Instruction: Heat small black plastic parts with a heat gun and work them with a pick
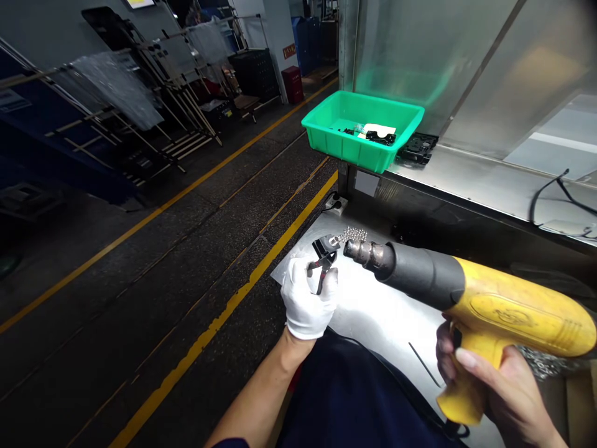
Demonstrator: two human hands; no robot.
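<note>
My left hand, in a white glove, is closed around a black plier-like hand tool with small red marks on its handles. A small silver metal piece shows at the tool's head; how it is held there I cannot make out. My bare right hand grips the handle of a yellow heat gun, fingers near its trigger. The gun's metal nozzle points left at the tool's head, a short gap away. Behind the nozzle lies a cluster of small shiny metal parts.
The metal worktop carries a thin dark rod. More metal parts lie at the right. Above, a shelf holds a green bin with black parts inside, a black part and eyeglasses. A power socket sits behind.
</note>
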